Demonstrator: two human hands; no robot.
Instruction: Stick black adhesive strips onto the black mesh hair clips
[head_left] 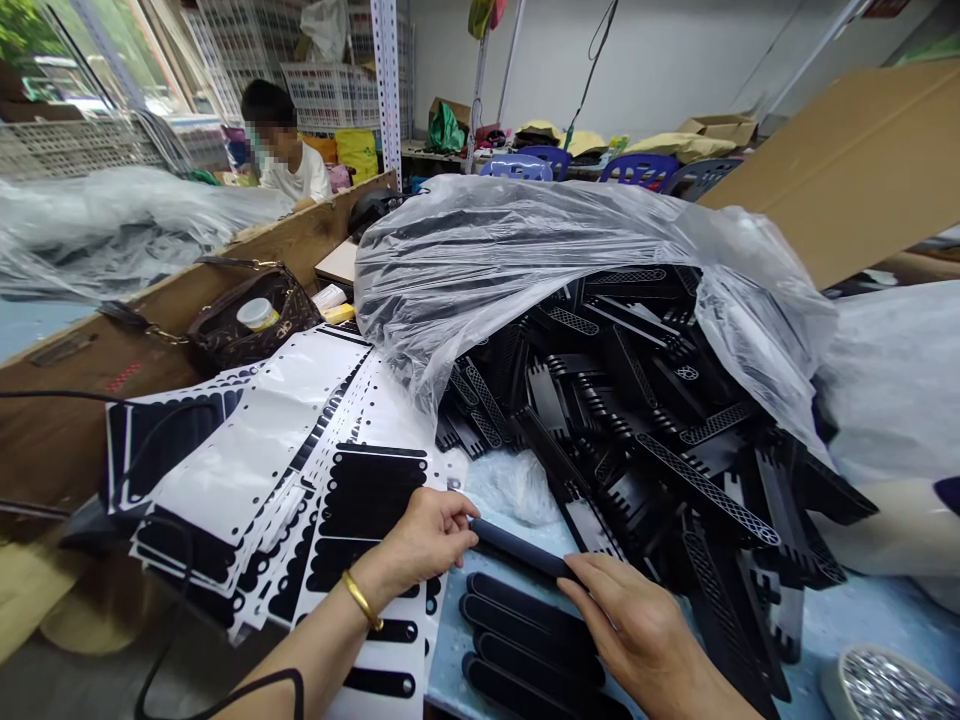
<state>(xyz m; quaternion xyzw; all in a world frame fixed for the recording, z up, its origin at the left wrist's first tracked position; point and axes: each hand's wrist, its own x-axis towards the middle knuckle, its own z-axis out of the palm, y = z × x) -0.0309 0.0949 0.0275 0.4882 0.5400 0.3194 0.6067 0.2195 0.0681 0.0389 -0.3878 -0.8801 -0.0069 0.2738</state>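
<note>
A long dark strip [519, 547] is held level between my two hands. My left hand [429, 535], with a gold bangle at the wrist, pinches its left end. The fingers of my right hand [626, 605] are closed on its right end. Just below lie several similar black strips [525, 650] side by side on the blue table [446, 665]. Left of them, under my left forearm, are white sheets [277, 440] carrying black strip-shaped stickers. Beyond my right hand rises a large heap of black slotted plastic parts [637, 400].
Clear plastic wrap [525, 240] covers the heap's back. A bowl of small metal pieces [892, 685] sits at the lower right. A brown handbag [251, 315] lies against a wooden board [67, 370]. Cardboard [847, 170] leans at the right. A person [289, 150] is at the back left.
</note>
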